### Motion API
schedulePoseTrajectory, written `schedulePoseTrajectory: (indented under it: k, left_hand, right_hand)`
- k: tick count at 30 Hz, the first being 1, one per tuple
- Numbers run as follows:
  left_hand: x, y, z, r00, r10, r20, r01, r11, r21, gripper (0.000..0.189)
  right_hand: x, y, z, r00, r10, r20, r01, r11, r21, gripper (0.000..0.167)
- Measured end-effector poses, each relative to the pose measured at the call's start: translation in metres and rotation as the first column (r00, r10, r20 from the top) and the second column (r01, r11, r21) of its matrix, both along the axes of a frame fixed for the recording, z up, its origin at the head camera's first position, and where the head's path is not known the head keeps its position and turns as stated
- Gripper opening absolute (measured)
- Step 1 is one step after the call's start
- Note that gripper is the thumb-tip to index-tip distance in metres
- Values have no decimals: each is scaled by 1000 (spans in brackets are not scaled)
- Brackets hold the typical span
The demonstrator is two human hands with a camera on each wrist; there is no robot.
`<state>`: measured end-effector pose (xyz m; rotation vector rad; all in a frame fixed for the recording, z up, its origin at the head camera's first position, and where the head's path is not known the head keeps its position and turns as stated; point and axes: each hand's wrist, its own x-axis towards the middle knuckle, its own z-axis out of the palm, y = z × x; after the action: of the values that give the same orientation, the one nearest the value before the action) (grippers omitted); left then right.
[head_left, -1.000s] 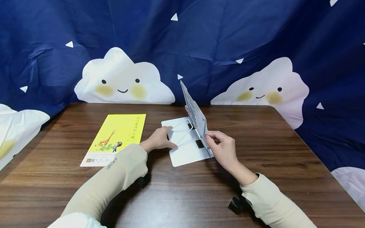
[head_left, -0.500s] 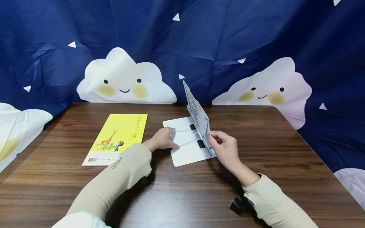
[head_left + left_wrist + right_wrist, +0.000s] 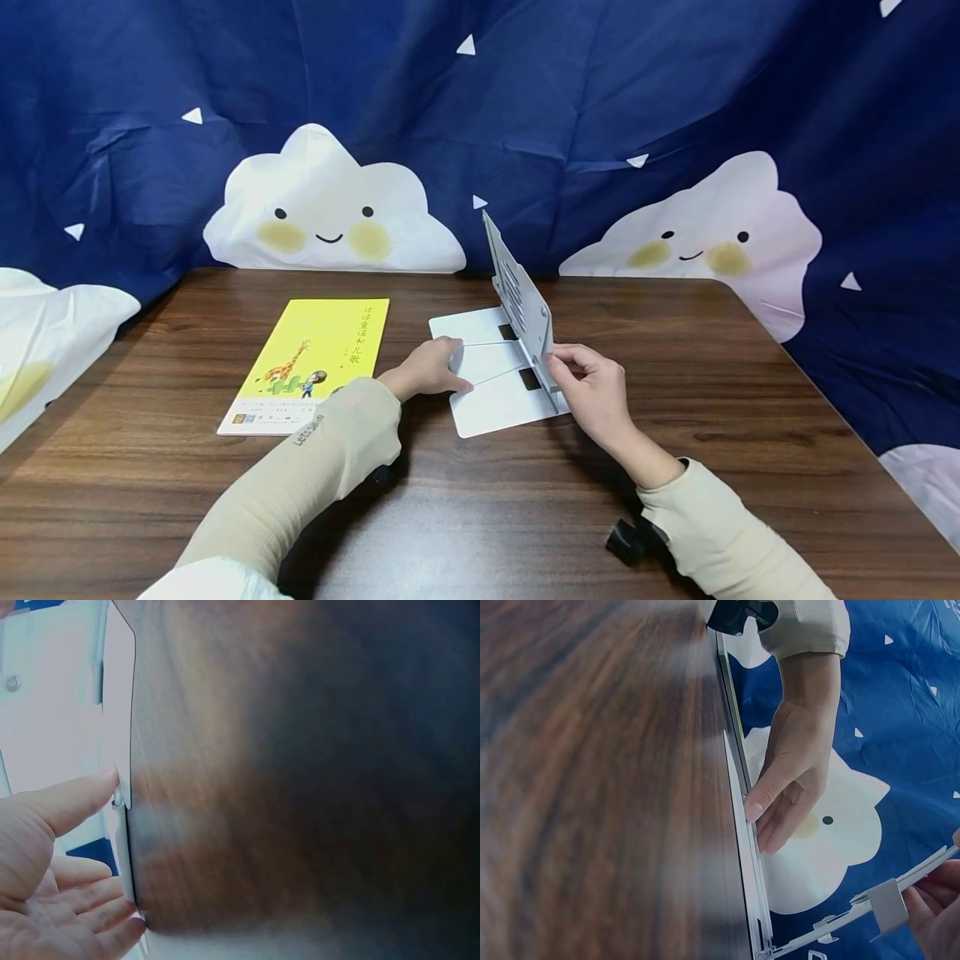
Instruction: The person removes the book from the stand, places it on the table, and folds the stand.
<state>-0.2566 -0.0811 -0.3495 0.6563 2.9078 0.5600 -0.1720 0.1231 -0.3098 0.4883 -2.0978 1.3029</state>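
A white metal book stand [image 3: 495, 410] lies with its base flat on the table, its slotted back panel [image 3: 528, 312] tilted up from the base. Thin wire prop lines [image 3: 487, 343] run flat along the base's middle. My left hand [image 3: 426, 367] rests at the base's left edge, thumb and index finger spread apart on it. In the left wrist view that thumb [image 3: 82, 799] touches the edge while the other fingers lie relaxed. With thumb and fingers my right hand [image 3: 600, 396] pinches the panel's near lower corner. The right wrist view shows the panel edge-on beside the fingers [image 3: 934, 900].
A yellow children's book [image 3: 303, 354] with a giraffe lies left of the stand, partly behind the left sleeve [image 3: 300, 475]. Brown wood-grain table [image 3: 465, 517] underneath. A blue curtain [image 3: 525, 83] with cloud faces hangs behind its far edge.
The wire prop has gone from raised to flat on the base. Both hands keep their places on the stand; the whole view shifts slightly.
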Motion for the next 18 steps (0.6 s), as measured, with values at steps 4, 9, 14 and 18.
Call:
schedulePoseTrajectory:
  k: [4, 9, 14, 18]
  left_hand:
    - [1, 0, 0, 1000, 4, 4, -4, 1000, -1, 70]
    - [1, 0, 0, 1000, 11, 13, -12, 1000, 5, 70]
    - [1, 1, 2, 999, 23, 31, -24, 1000, 16, 66]
    - [-2, 1, 11, 999, 34, 41, -36, 998, 44, 63]
  right_hand:
    - [-1, 0, -1, 1000, 5, -4, -5, 1000, 1, 6]
    - [-13, 7, -15, 1000, 18, -17, -18, 1000, 9, 6]
    - [-20, 12, -27, 999, 29, -21, -29, 1000, 10, 7]
    - [-20, 11, -26, 999, 30, -27, -30, 999, 14, 7]
